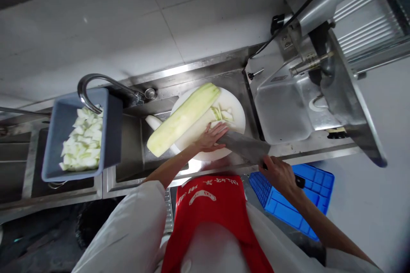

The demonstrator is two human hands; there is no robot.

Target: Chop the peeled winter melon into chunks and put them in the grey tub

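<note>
My right hand is closed round the black handle of a broad cleaver, whose blade points left over the round white cutting board. Against the tip end of the blade, my left hand lies with its fingers spread on the board's front part; whatever is under its palm is hidden. A long peeled pale green gourd lies slantwise across the board, reaching past its left edge. Small cut pieces sit just beyond my left fingertips. Another pale piece shows left of the board.
A grey-blue bin of cut pieces stands left over the sinks, under a curved faucet. To the right is a metal slicing machine. A blue crate sits below the counter's front edge.
</note>
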